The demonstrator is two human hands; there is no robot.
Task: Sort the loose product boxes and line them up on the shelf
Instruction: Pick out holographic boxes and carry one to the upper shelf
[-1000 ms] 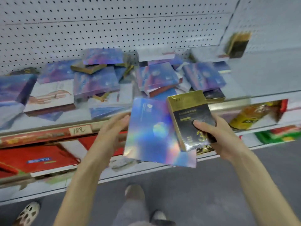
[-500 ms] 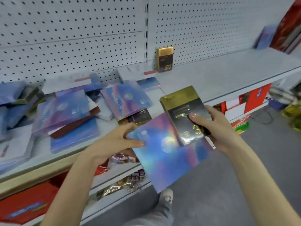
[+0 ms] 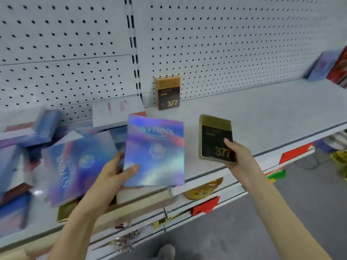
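The left hand (image 3: 112, 175) grips a holographic box (image 3: 154, 151) by its lower left corner. The thumb is curled over the front face and the other fingers are hidden behind it. The box is held upright with its front toward the camera, above the front edge of the shelf (image 3: 262, 113).

The right hand (image 3: 239, 158) holds a black-and-gold box (image 3: 214, 136) at its lower right corner, thumb pressed on the front near the gold "377" and fingers wrapped behind. This box is also upright, slightly tilted, in the air over the shelf and apart from the holographic one.

Behind and between the two, a second black-and-gold box (image 3: 168, 92) stands upright on the shelf against the pegboard (image 3: 234, 44). To the left lies a loose pile of holographic boxes (image 3: 78, 162), overlapping at odd angles, with a white box (image 3: 114, 113) lying flat at the back. At the shelf's far right end stand a few blurred boxes (image 3: 323, 66). Below, a lower shelf (image 3: 232, 193) holds a gold packet (image 3: 203, 188) and carries red price tags (image 3: 205, 205).
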